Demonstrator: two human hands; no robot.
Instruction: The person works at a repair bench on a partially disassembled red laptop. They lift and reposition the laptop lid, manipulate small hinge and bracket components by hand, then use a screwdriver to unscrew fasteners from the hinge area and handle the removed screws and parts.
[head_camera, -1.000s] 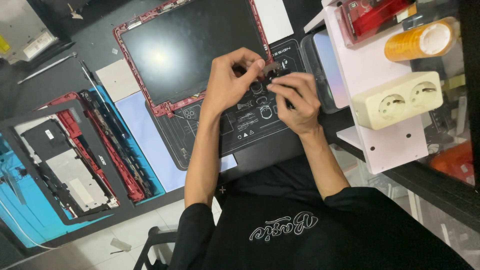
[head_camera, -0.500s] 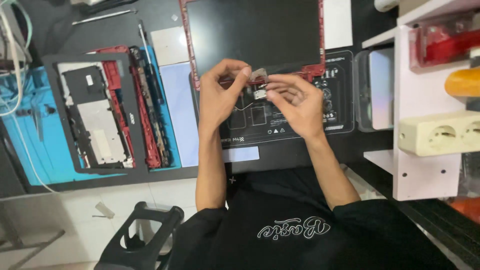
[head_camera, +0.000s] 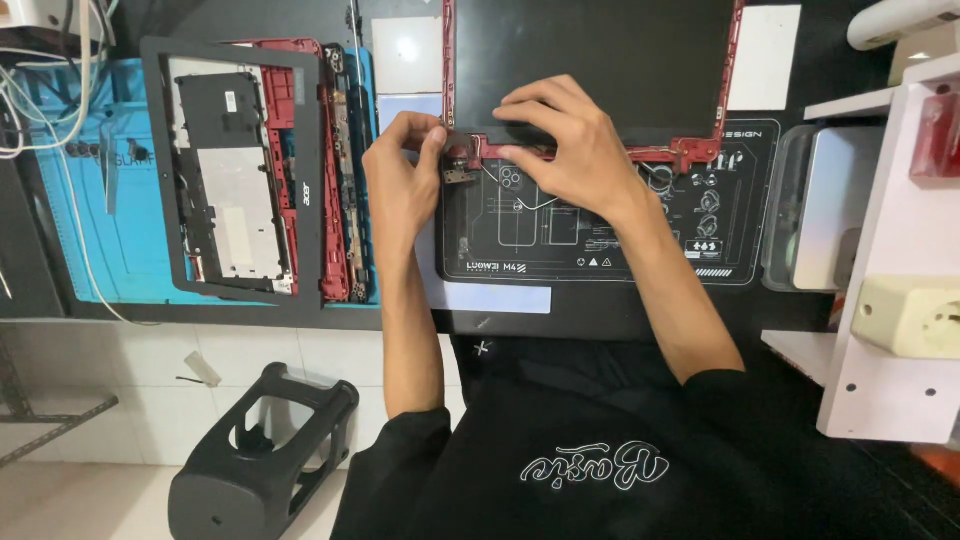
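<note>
We've got both hands at the lower-left corner of the laptop screen panel (head_camera: 590, 60), dark glass w/ red frame, lying flat on the black printed work mat (head_camera: 740, 250). Left hand (head_camera: 400, 190): fingers curled in, thumb + index tip pinched at the small metal hinge bracket (head_camera: 458, 165) on that corner; other fingers folded toward the palm. Right hand (head_camera: 570, 150): fingers lie close together, bent, draped over the panel's bottom edge, tips pressing on the red frame just right of the bracket; can't tell if it grips anything under the palm. Hands nearly touch at the bracket. Left of us on the blue mat (head_camera: 110, 250): stripped laptop base shell (head_camera: 235, 180), grey w/ red inner frame, well apart from the hands. Black plastic stool (head_camera: 260, 450) on the tiled floor below the desk edge. White shelf unit (head_camera: 890, 260) on the right side.
</note>
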